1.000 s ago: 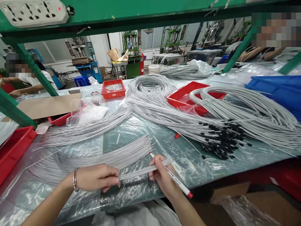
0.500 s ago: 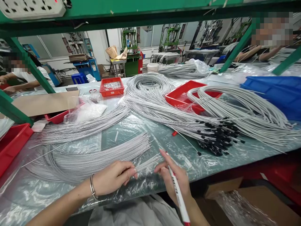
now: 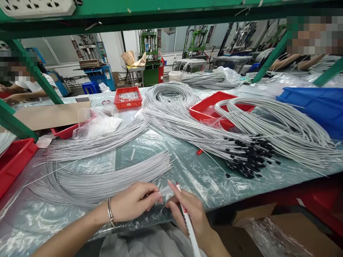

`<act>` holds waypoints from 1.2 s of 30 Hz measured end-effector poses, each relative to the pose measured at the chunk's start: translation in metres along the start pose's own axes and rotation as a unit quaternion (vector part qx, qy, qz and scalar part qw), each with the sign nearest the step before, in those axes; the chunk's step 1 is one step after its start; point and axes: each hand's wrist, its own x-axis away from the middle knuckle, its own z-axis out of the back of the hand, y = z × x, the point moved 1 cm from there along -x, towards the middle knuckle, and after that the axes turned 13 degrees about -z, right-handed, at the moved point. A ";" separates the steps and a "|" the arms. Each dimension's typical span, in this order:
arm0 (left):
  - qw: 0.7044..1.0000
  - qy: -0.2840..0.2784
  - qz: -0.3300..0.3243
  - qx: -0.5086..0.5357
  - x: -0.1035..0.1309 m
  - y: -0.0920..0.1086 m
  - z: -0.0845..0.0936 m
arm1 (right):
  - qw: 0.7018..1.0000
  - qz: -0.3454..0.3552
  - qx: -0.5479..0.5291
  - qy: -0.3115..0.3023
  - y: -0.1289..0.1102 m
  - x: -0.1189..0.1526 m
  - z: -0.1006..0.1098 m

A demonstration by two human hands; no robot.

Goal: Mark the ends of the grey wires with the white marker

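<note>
My left hand [image 3: 136, 201], with a metal bangle at the wrist, pinches a few thin grey wires near the table's front edge. Their ends show just beyond the fingertips. Close on its right, my right hand [image 3: 189, 210] holds a white marker pen [image 3: 189, 226] with a red tip pointing up and away; its fingertips are beside the wire ends. Whether they touch the wires I cannot tell. Behind my left hand lies a loose bundle of grey wires [image 3: 125, 176]. A larger bundle [image 3: 193, 132] with black ends [image 3: 249, 155] stretches to the right.
Red trays [image 3: 128, 103] and coiled cables [image 3: 281, 128] stand across the table [image 3: 211, 192]. A blue bin [image 3: 313, 107] is at the right, a cardboard box [image 3: 300, 232] below the edge. A green frame [image 3: 160, 14] crosses above. Two people sit beyond, left and right.
My right hand has moved left and slightly down, bringing the marker closer to my left hand. My left hand has shifted slightly right, still pinching the wires.
</note>
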 end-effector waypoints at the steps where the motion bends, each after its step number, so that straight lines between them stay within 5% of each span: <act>1: 1.000 0.002 -0.009 -0.004 -0.001 0.001 -0.001 | 1.000 -0.006 -0.002 -0.001 0.000 0.001 0.000; 5: 0.999 -0.012 -0.039 -0.018 -0.004 0.002 -0.005 | 0.992 -0.107 -0.071 0.010 0.008 0.005 0.005; 9: 0.996 -0.059 -0.071 -0.018 -0.007 0.002 -0.011 | 0.960 -0.201 -0.136 -0.140 0.012 0.003 0.005; 12: 0.995 -0.073 -0.071 0.002 -0.008 0.001 -0.014 | 0.940 -0.251 -0.159 -0.165 0.012 0.001 0.001; 17: 0.993 -0.066 0.006 0.096 -0.010 -0.003 -0.016 | 0.921 -0.272 -0.213 -0.179 0.012 0.001 -0.001; 27: 0.972 -0.036 0.049 0.225 -0.016 -0.014 -0.018 | 0.922 -0.270 -0.206 -0.188 0.015 0.002 0.002; 36: 0.980 -0.083 0.044 0.175 -0.016 -0.011 -0.015 | 0.946 -0.234 -0.145 -0.173 0.014 -0.003 0.001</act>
